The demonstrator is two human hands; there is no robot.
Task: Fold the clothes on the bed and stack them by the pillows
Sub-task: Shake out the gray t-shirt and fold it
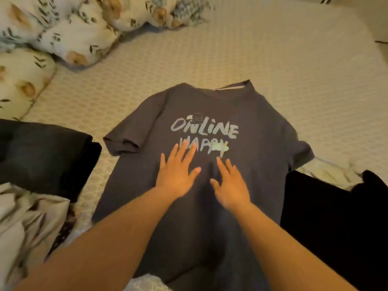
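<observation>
Shirt: dark grey short-sleeved cotton T-shirt (210, 114) printed "ONLINE HAPPY", spread face-up in the middle of the cream patterned bed (294, 70).
Left hand (177, 175): grip released, fingers straight, flat on the shirt just below the lettering.
Right hand (230, 185): grip released, flat on the shirt, beside the left.
Pillows: floral white pillows (73, 34) beyond the shirt, far left.
Other clothes: folded dark garment (42, 154) left of the shirt; black cloth (336, 227) right of it.

The place is a bedroom in a home, shown by a bed (294, 59) with a pale patterned cover, leaf-and-flower print pillows (69, 32) heaped at its far left corner, and everyday clothes such as a grey printed T-shirt (252, 114) spread on it.
</observation>
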